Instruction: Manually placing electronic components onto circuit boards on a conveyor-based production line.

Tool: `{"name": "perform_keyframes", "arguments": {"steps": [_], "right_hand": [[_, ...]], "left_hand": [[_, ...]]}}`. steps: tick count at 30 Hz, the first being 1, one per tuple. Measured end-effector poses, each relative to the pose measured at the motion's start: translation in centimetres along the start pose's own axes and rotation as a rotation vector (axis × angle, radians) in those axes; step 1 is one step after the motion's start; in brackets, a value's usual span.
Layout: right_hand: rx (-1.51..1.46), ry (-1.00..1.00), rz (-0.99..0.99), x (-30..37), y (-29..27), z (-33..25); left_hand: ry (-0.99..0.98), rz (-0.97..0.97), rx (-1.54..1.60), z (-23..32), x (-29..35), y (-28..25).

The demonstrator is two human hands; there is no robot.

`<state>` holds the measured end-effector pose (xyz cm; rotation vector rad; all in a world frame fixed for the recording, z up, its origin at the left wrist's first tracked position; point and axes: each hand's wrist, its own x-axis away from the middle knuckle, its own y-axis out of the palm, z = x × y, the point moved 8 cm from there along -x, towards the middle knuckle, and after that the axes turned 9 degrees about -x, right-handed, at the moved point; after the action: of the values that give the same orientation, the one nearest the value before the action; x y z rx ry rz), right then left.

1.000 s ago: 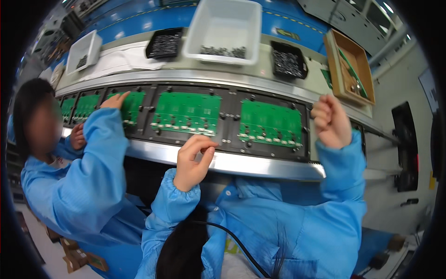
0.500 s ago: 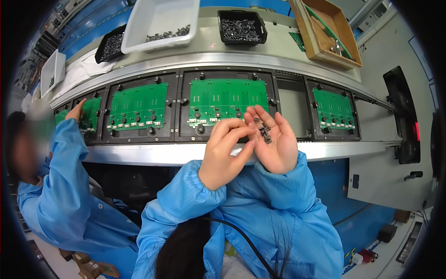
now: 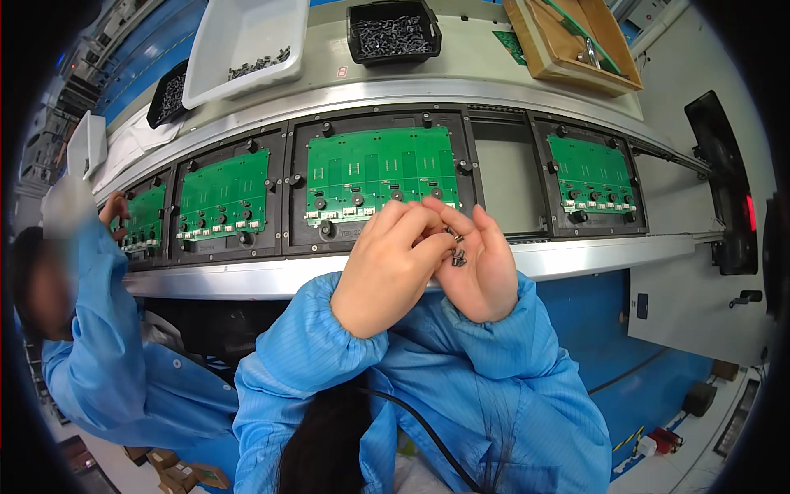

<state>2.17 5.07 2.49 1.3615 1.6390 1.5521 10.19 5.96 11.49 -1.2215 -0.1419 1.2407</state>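
Observation:
My right hand (image 3: 479, 276) is cupped palm up, holding a few small black electronic components (image 3: 458, 258) with metal leads. Bent over that palm, my left hand (image 3: 385, 267) has thumb and fingers drawn together at the components, and one shows at its fingertips. Its thumb is mostly hidden. Both hands are in front of a green circuit board (image 3: 380, 169) set in a black frame (image 3: 300, 222). White connectors and round black parts line the board's near edge.
More framed boards (image 3: 222, 193) stand to the left, another board (image 3: 591, 173) to the right, along a metal rail (image 3: 222, 276). Behind are a white bin (image 3: 247, 25), black trays (image 3: 393, 58) of components and a cardboard box (image 3: 539, 53). A co-worker's hand (image 3: 113, 210) is at the far left.
The whole view has shifted, so boards and bins appear farther left. My left hand has moved further over my right palm, its fingers now among the components. Fewer components show in the palm.

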Motion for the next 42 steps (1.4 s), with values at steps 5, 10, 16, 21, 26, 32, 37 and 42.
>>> {"name": "perform_keyframes", "arguments": {"steps": [5,10,16,21,26,32,37,42], "right_hand": [[-0.023,0.033,0.069,0.3,-1.0,0.0],[-0.023,0.091,0.003,1.0,-1.8,-2.3],[0.421,-0.236,0.224,1.3,-2.3,-8.9],[0.526,-0.247,0.179,0.2,-1.8,-9.6],[0.438,-0.277,0.145,-0.2,-1.7,-9.7],[0.365,-0.287,0.14,-0.2,-1.8,-9.6],[0.344,-0.268,0.125,-0.4,-2.0,-9.7],[0.322,-0.251,0.101,-0.6,-2.3,-9.8]], "left_hand": [[-0.096,0.01,0.181,-0.7,0.1,-0.4],[-0.328,0.039,0.423,-3.0,0.6,-1.2],[-0.427,0.044,0.379,-6.1,-0.4,-2.3],[-0.374,-0.126,0.167,-7.4,-2.6,-0.4],[-0.269,-0.222,0.036,-7.0,-4.3,2.9],[-0.216,-0.273,-0.095,-6.1,-5.6,5.0],[-0.191,-0.32,-0.188,-5.8,-6.3,6.0],[-0.172,-0.347,-0.229,-5.9,-6.3,6.6]]}}
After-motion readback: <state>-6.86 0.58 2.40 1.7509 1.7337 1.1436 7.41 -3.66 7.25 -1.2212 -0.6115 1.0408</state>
